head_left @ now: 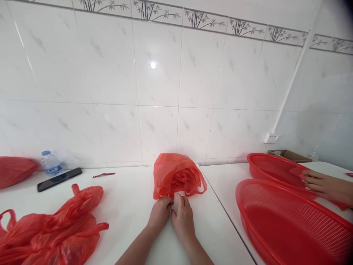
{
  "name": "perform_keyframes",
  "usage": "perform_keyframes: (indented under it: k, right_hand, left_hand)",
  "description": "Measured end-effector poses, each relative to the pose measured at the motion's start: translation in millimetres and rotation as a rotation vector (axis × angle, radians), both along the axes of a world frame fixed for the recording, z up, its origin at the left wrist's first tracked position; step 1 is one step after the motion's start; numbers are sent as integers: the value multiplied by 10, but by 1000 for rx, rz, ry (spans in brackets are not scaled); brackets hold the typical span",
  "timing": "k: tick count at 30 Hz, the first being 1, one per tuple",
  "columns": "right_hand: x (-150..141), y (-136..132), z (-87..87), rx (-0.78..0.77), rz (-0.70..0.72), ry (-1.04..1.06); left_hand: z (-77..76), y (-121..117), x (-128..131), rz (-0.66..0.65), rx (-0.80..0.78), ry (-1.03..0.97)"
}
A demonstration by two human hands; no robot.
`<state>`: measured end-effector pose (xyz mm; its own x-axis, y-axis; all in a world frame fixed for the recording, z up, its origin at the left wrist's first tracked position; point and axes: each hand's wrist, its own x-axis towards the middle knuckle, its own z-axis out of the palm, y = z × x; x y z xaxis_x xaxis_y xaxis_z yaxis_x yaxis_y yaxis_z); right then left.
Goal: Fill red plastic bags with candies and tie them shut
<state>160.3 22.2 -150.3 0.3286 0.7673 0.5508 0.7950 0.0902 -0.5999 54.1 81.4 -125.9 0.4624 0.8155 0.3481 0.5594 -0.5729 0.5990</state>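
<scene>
A red plastic bag (168, 169) stands upright on the white table in front of me, its mouth facing me. Crumpled red plastic bags (184, 179) fill its opening. My left hand (161, 211) is closed, pinching the lower front edge of the bag. Beside it, my right hand (183, 217) has its fingers stretched toward the bag's lower edge, the thumb apart from them. I see nothing held in the right hand, and its fingertips are close to the bag; whether they touch it I cannot tell.
Tied red bags (63, 230) lie at left. Behind them are a phone (59, 179), a water bottle (51, 163), a red strip (104, 175) and another red bag (16, 171). Red baskets (259, 191) stand at right, where another person's hand (327, 186) reaches in. A tiled wall (157, 132) closes the back.
</scene>
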Motion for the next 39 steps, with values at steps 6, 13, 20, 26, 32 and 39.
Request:
perform_keyframes:
  k: [6, 13, 20, 26, 32, 39]
  right_hand:
    - [92, -2, 31, 35, 55, 384]
    - [226, 33, 181, 187, -86, 389]
    - [391, 301, 189, 147, -23, 271]
    - [422, 324, 196, 155, 18, 381]
    - [413, 281, 179, 120, -17, 437]
    - [434, 208, 134, -26, 90, 451]
  left_hand:
    - [11, -150, 82, -156, -130, -156]
    - [-16, -183, 122, -23, -94, -303]
    - [6, -254, 119, -67, 48, -221]
    - [-5, -208, 170, 5, 600, -31]
    - [6, 28, 293, 193, 688, 165]
    - [-51, 296, 458, 277, 422, 291]
